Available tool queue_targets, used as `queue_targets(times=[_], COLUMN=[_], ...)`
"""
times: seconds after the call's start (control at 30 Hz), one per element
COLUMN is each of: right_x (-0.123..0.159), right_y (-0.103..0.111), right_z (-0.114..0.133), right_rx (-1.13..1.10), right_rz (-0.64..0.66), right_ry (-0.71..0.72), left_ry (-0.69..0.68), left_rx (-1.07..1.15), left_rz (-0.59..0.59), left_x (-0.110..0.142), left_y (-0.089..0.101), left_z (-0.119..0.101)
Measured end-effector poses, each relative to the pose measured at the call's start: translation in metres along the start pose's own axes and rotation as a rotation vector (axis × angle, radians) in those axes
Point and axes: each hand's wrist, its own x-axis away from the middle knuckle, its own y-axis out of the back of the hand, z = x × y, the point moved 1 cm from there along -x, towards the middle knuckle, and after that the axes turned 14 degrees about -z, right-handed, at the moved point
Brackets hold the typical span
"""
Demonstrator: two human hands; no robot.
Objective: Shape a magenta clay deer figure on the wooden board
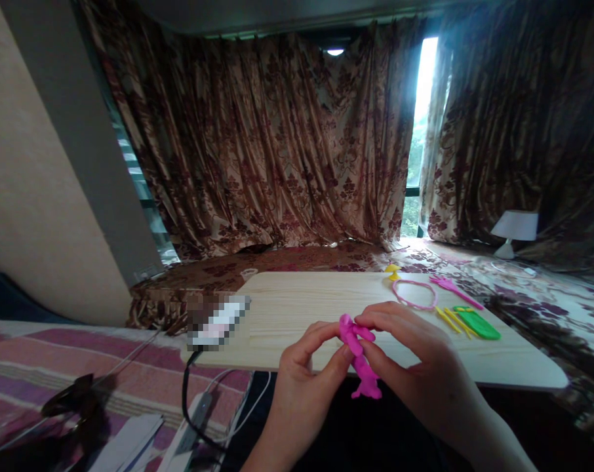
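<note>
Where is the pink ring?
The pink ring lies flat on the wooden table, toward its far right side, beyond the right hand and just left of the yellow sticks.

Both hands meet over the near edge of the surface [297,308], the left hand [301,373] left of the clay figure [358,357] and the right hand [415,360] right of it. A ring [415,294], fork [452,288], sticks [454,320] and flat tool [478,324] lie far right on the surface; a lamp [513,229] stands farther right.
</note>
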Motion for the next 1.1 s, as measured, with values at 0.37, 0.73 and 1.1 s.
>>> queue_targets(times=[0.37, 0.73, 1.1], right_x=[0.004, 0.013, 0.013], right_y=[0.001, -0.002, -0.013], right_z=[-0.003, -0.002, -0.004], right_rx=[-0.023, 0.089, 0.118], right_rz=[0.043, -0.092, -0.138], right_ry=[-0.052, -0.072, -0.15], left_ry=[-0.004, -0.013, -0.251], left_rx=[-0.039, -0.167, -0.392], left_rz=[0.025, -0.087, -0.153], left_x=[0.001, 0.0, 0.001], left_y=[0.0, -0.001, -0.006], left_z=[-0.003, -0.003, -0.008])
